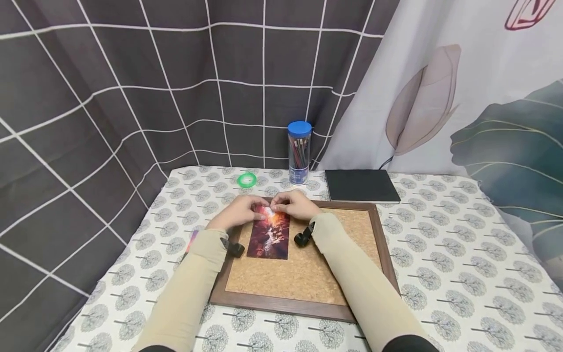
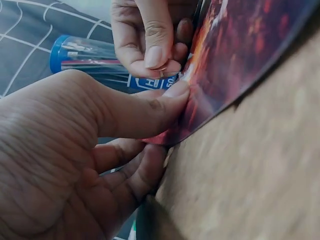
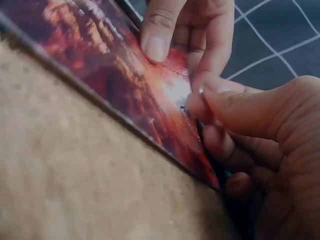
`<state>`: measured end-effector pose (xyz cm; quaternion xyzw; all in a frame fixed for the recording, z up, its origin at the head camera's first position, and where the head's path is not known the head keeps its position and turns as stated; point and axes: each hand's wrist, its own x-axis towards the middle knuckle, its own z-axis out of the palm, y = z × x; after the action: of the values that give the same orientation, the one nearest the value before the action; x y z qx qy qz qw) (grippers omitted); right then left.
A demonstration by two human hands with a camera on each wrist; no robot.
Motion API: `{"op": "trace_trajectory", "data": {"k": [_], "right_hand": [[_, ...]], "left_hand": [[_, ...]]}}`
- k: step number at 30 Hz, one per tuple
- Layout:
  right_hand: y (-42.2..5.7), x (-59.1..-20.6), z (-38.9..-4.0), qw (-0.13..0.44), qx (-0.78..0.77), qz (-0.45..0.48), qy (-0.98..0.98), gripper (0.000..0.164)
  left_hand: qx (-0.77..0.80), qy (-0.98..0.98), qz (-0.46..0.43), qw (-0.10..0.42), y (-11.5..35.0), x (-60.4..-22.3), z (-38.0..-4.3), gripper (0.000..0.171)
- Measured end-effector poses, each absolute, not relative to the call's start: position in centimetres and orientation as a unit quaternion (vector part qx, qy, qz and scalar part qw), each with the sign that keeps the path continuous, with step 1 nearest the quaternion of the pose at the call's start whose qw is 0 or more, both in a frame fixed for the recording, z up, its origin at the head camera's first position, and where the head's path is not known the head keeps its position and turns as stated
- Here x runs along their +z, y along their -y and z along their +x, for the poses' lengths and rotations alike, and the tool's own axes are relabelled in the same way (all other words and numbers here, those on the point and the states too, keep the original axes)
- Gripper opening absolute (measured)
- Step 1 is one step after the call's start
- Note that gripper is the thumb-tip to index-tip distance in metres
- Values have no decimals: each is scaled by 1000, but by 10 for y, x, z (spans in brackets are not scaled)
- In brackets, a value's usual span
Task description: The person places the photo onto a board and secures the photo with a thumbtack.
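Note:
A glossy picture print (image 1: 269, 237) in dark red and orange lies over the upper left of a wood-framed cork board (image 1: 308, 281). At the print's top edge, my left hand (image 1: 235, 212) pinches it, thumb on the front and fingers behind. My right hand (image 1: 299, 205) is close beside, at the top of the print. Between its thumb and index finger it pinches a small brass-coloured thumbtack (image 2: 161, 71), with the pin showing in the left wrist view. The right wrist view shows those fingertips right at the print's bright patch.
Behind the board stand a clear tube of pencils (image 1: 299, 151) with a blue lid and a green tape roll (image 1: 240, 182). A flat black slab (image 1: 362, 186) with a cable lies at the back right. Another colourful card (image 1: 191, 239) shows partly beside my left forearm.

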<state>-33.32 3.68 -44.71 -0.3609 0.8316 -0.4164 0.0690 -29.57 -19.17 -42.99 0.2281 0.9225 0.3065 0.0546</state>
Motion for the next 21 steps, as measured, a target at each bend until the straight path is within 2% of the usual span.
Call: {"op": "trace_trajectory", "data": {"k": [6,21], "right_hand": [[-42,-453,-335,38,-412,-387,-824,6],[-38,-454,-332,35,-387,-378,-840,6]], "left_hand": [[293,-928,226,39,190,-431,-298,36],[294,-928,225,38,190,-431,-296,34]]}}
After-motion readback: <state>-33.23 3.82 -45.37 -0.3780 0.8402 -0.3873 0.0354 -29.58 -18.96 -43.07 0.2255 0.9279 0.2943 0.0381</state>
